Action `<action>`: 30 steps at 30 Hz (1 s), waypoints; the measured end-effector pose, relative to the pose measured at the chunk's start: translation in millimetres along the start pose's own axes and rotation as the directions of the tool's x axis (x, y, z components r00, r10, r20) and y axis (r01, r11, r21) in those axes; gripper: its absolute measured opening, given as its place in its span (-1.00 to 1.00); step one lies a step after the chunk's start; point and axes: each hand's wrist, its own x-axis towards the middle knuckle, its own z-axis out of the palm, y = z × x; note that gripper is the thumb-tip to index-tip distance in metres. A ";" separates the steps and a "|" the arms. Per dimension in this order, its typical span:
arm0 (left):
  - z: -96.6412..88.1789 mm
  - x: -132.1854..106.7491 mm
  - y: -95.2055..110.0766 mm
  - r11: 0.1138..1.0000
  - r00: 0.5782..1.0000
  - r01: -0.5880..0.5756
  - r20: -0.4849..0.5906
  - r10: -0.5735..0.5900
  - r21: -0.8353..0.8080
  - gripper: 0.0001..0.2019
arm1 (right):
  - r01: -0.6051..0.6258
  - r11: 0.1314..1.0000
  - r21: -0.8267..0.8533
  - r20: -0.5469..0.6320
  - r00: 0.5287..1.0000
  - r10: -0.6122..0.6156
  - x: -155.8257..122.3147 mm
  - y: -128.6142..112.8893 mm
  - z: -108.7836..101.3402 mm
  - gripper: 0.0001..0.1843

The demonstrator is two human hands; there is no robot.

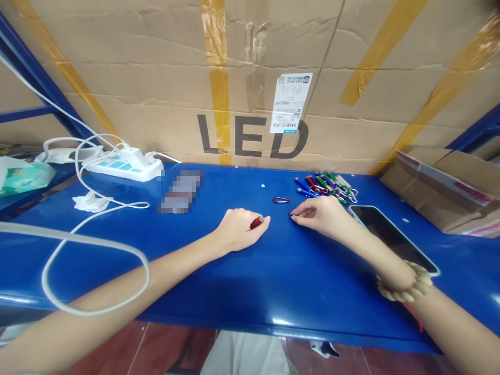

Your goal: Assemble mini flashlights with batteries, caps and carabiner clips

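My left hand (238, 229) rests on the blue table (273, 271), its fingers curled around a small red flashlight (257, 222) whose tip pokes out to the right. My right hand (318, 214) lies a short way to the right, fingers pinched together at the tabletop; what they pinch is too small to name. A red carabiner clip (280, 200) lies on the table just beyond the gap between both hands. A pile of several coloured mini flashlights with clips (326, 187) sits behind my right hand.
A black phone (390, 237) lies by my right forearm. A white power strip (123, 164) with white cables (97, 250) is at the back left. An open cardboard box (445, 195) stands at the right, and a big "LED" carton (250, 78) walls the back.
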 end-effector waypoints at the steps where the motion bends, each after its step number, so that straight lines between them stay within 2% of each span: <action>1: -0.3 -0.2 0.2 1.000 1.000 -0.005 0.003 0.005 0.000 -0.52 | -0.022 1.000 0.012 -0.003 1.000 0.023 -0.4 -0.5 -1.4 -0.96; 4: -0.9 -0.2 1.2 1.000 1.000 -0.005 0.015 0.005 0.009 -0.53 | -0.012 0.977 0.214 -0.040 0.999 0.021 -2.9 -8.6 1.6 -0.90; 7: -0.8 0.0 1.6 0.999 0.999 -0.004 0.040 0.002 0.048 -0.57 | 0.042 0.851 0.524 -0.064 0.998 -0.009 -7.4 -26.6 13.9 -0.67; 8: -0.6 0.0 1.3 0.998 0.999 -0.010 0.048 0.007 0.060 -0.60 | 0.059 0.808 0.586 -0.068 0.997 -0.023 -9.1 -33.4 18.7 -0.65; 11: -0.1 -0.3 -0.8 0.998 0.998 -0.034 0.051 0.031 0.057 -0.67 | 0.125 0.732 0.669 -0.095 0.992 -0.082 -13.5 -49.7 30.8 -0.78; 13: -0.1 -0.6 -2.8 0.999 0.998 -0.051 0.046 0.050 0.010 -0.69 | 0.131 0.682 0.720 -0.109 0.991 -0.076 -15.3 -55.1 36.3 -0.86; 18: -1.1 -2.6 -4.2 0.986 0.993 -0.102 0.044 0.109 -0.132 -0.71 | 0.005 0.529 0.849 -0.054 0.996 0.077 -18.4 -61.0 43.7 -0.87; 21: -0.8 -5.9 -0.6 0.975 0.996 -0.058 0.049 0.070 -0.216 -0.70 | -0.034 0.451 0.892 -0.031 0.990 0.137 -21.0 -66.4 46.2 -0.85; 23: -0.2 -8.6 2.6 0.967 0.998 -0.020 0.059 0.036 -0.253 -0.69 | -0.038 0.449 0.893 -0.022 0.991 0.128 -22.6 -69.8 46.9 -0.85; 25: -0.1 -11.1 5.2 0.966 0.998 -0.001 0.066 0.019 -0.260 -0.68 | -0.018 0.498 0.867 -0.026 0.996 0.083 -23.6 -71.6 46.1 -0.87; 28: -2.3 -14.0 8.7 0.972 0.997 0.008 0.080 0.011 -0.234 -0.68 | 0.022 0.604 0.797 -0.028 1.000 0.001 -24.6 -70.3 39.8 -0.85; 30: -5.2 -15.7 11.8 0.984 0.994 -0.001 0.111 0.022 -0.179 -0.68 | 0.095 0.719 0.688 -0.036 0.995 -0.097 -26.0 -67.3 31.5 -0.84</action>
